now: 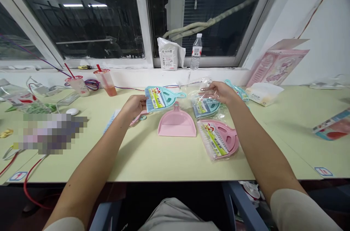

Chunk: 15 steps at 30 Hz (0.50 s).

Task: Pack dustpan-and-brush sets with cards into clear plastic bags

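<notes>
My left hand (136, 106) is closed on the bristle end of a light-blue brush-and-dustpan set (161, 98) with a yellow-green label. A clear plastic bag (201, 84) is in the fingers of my right hand (221, 93). Between my arms a bare pink dustpan (177, 126) lies on the table. Below my right hand are a blue set (205, 108) and a pink set (218, 140) in clear wrapping. Partly hidden by my left hand and forearm lie a brush with pale-blue bristles (111, 120) and a pink handle (140, 117).
Another blue set (237, 90) lies behind my right wrist, near a tissue pack (264, 93) and a pink box (279, 65). Two drink cups (106, 82) with red straws stand at the back left. On the sill are a water bottle (196, 52) and a white package (170, 56).
</notes>
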{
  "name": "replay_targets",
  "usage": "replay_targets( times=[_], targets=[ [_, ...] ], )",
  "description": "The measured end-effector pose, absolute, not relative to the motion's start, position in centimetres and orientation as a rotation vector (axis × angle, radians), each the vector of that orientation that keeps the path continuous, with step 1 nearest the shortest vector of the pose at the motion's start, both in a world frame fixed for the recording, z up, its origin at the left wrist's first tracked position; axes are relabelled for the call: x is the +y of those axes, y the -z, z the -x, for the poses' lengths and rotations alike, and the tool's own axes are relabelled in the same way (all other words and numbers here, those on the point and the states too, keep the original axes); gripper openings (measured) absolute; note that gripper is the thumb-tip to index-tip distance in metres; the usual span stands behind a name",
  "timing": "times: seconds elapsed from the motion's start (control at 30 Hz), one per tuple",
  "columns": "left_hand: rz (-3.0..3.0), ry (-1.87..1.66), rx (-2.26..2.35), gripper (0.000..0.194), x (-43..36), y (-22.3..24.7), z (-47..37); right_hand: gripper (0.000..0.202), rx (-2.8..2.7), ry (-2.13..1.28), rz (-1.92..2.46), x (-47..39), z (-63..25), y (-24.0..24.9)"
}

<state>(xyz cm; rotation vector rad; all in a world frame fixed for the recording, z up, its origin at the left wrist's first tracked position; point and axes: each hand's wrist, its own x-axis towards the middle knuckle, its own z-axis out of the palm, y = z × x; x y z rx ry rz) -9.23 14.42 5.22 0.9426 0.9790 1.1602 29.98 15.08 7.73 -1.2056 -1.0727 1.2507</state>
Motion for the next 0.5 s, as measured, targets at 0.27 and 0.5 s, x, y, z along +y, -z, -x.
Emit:
replay_targets(
  times=[0.27, 0.5],
  targets=[
    [-0.907, -1.131, 0.966, 0.031, 14.7, -5.3, 9.7, 0.015, -1.045, -1.301, 1.175, 14.7, -29.8, -8.0],
    [-0.929, -1.113, 0.939, 0.032, 14.4, -5.1, 9.2, 0.017, -1.064, -1.448, 1.136, 14.6, -29.1, -7.4]
  ],
)
